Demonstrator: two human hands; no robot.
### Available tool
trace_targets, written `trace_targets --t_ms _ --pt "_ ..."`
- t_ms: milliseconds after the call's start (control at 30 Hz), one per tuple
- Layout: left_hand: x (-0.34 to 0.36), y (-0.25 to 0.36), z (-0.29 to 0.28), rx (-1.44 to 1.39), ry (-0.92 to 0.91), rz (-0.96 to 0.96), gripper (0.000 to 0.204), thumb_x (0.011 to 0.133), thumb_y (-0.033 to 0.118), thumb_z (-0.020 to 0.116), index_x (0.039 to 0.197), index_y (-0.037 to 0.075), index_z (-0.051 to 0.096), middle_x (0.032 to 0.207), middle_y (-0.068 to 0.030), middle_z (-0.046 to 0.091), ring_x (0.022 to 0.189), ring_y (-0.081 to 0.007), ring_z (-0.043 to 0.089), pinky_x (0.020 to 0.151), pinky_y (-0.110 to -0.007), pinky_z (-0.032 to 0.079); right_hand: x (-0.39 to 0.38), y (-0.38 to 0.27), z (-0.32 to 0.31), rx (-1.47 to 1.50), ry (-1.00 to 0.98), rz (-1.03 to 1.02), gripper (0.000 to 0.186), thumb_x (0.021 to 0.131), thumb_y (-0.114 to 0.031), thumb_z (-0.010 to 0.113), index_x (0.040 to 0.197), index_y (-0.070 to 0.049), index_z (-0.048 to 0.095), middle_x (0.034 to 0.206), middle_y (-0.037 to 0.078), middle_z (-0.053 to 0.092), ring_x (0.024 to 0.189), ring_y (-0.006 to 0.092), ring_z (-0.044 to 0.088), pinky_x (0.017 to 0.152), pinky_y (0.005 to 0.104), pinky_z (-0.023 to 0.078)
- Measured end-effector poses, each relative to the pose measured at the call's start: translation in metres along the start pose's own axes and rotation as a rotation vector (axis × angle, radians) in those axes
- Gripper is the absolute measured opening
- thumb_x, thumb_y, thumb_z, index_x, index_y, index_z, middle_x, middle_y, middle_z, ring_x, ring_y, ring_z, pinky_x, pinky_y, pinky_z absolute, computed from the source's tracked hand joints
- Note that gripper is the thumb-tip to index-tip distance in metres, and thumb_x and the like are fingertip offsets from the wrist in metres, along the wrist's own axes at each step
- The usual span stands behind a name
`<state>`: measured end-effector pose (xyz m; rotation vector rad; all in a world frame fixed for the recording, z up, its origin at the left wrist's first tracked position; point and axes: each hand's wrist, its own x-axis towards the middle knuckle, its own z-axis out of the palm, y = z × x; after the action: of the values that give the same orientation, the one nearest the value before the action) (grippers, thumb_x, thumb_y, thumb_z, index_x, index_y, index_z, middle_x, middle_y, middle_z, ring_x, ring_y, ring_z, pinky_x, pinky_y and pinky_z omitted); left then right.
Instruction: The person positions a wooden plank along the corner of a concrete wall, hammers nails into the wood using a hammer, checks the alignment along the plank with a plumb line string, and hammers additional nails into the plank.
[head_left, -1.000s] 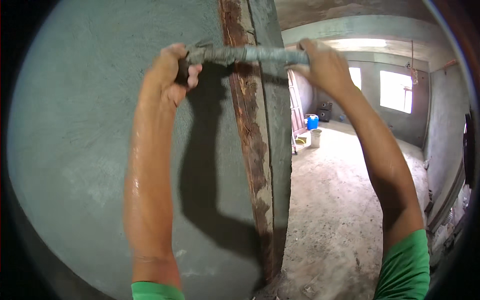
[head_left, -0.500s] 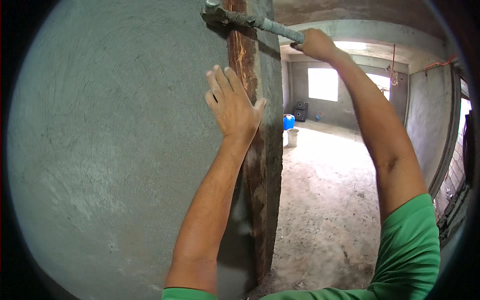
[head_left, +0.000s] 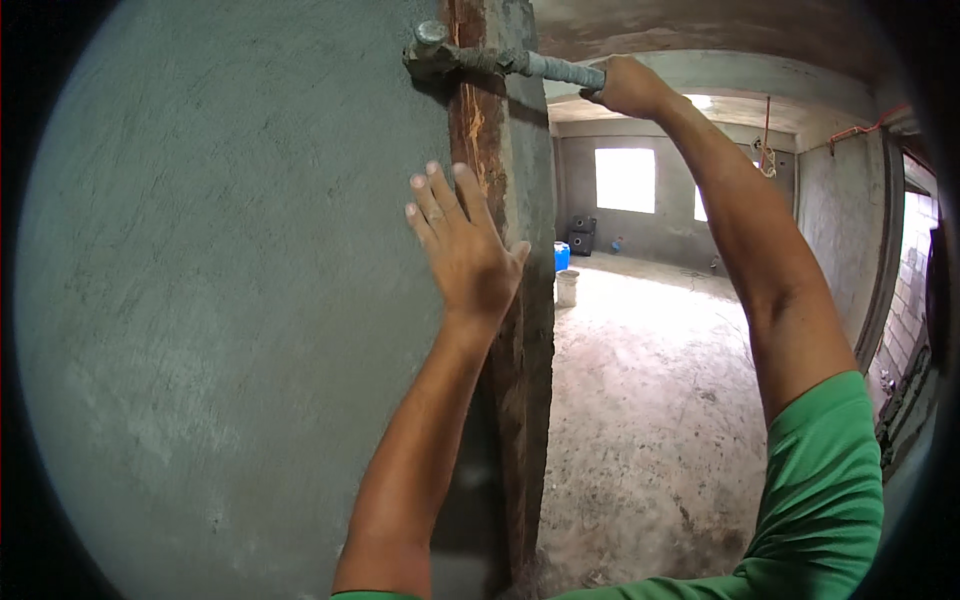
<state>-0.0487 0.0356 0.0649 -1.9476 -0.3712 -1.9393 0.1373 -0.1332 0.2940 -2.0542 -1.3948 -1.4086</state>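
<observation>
My right hand (head_left: 635, 88), raised at the upper right, is closed around the wrapped grey handle of a hammer (head_left: 545, 66). The hammer's head lies to the left, across the upper part of a rough brown wooden board (head_left: 478, 125). That board stands upright along the edge of a grey plastered wall (head_left: 240, 260). Below the hammer, my left hand (head_left: 470, 258) is open with its fingers spread upward, over the board and the plaster beside it. Whether its palm presses on them I cannot tell.
Right of the wall end, a rough concrete floor (head_left: 640, 430) runs back to a far wall with bright windows (head_left: 625, 180). A blue container (head_left: 562, 256), a pale bucket (head_left: 567, 288) and black boxes (head_left: 581, 236) stand there. Orange tubing (head_left: 850, 131) runs along the right wall.
The view has shifted slightly, and the far room sits further left. The hammer head and my left hand appear lower in the picture. My left fingers are spread wider.
</observation>
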Motion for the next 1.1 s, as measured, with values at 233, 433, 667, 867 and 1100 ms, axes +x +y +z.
trace_targets --t_ms 233,433,667,867,1100 --pt "-0.002 -0.010 0.017 0.110 0.093 0.050 0.121 0.063 0.041 0.096 0.153 -0.008 0.029 0.154 -0.0398 0.032 0.145 -0.0614 0.023 0.112 -0.078 0.018 -0.025 -0.021 -0.072 0.390 0.035 -0.024 0.011 0.085 -0.012 0.068 0.077 -0.004 0.067 0.069 0.007 0.062 0.062 0.0166 0.056 0.058 0.0350 0.047" --pt "0.001 -0.005 0.015 0.087 -0.101 -0.047 0.126 0.066 0.047 0.094 0.155 -0.006 0.022 0.158 -0.0363 0.027 0.149 -0.0574 0.019 0.114 -0.078 0.015 -0.017 -0.034 -0.054 -0.353 0.263 -0.019 0.017 0.084 -0.013 0.067 0.091 0.000 0.075 0.088 0.018 0.075 0.077 0.0277 0.071 0.068 0.0424 0.053" --pt "-0.001 0.000 0.012 0.083 -0.155 -0.107 0.127 0.074 0.047 0.088 0.159 -0.004 0.009 0.163 -0.0302 0.020 0.154 -0.0483 0.009 0.119 -0.072 0.006 0.020 0.016 -0.004 0.003 0.191 -0.034 0.017 0.083 -0.026 0.073 0.088 -0.010 0.078 0.085 0.017 0.075 0.077 0.0302 0.073 0.069 0.0450 0.055" --pt "0.002 -0.001 0.006 0.066 -0.185 -0.117 0.121 0.076 0.044 0.087 0.158 -0.005 0.013 0.163 -0.0298 0.021 0.155 -0.0463 0.010 0.119 -0.072 0.006 0.010 0.000 -0.032 0.006 0.091 -0.002 0.030 0.080 -0.031 0.079 0.097 -0.007 0.077 0.089 0.018 0.076 0.080 0.0315 0.072 0.076 0.0443 0.054" --pt "-0.011 -0.016 0.021 -0.108 0.074 0.001 0.096 0.089 0.041 0.074 0.155 -0.007 0.024 0.162 -0.0289 0.025 0.153 -0.0449 0.019 0.121 -0.065 0.013 0.003 -0.021 0.004 0.344 -0.028 -0.130 0.036 0.076 -0.037 0.086 0.090 -0.006 0.076 0.078 0.014 0.071 0.076 0.0276 0.068 0.078 0.0434 0.053"
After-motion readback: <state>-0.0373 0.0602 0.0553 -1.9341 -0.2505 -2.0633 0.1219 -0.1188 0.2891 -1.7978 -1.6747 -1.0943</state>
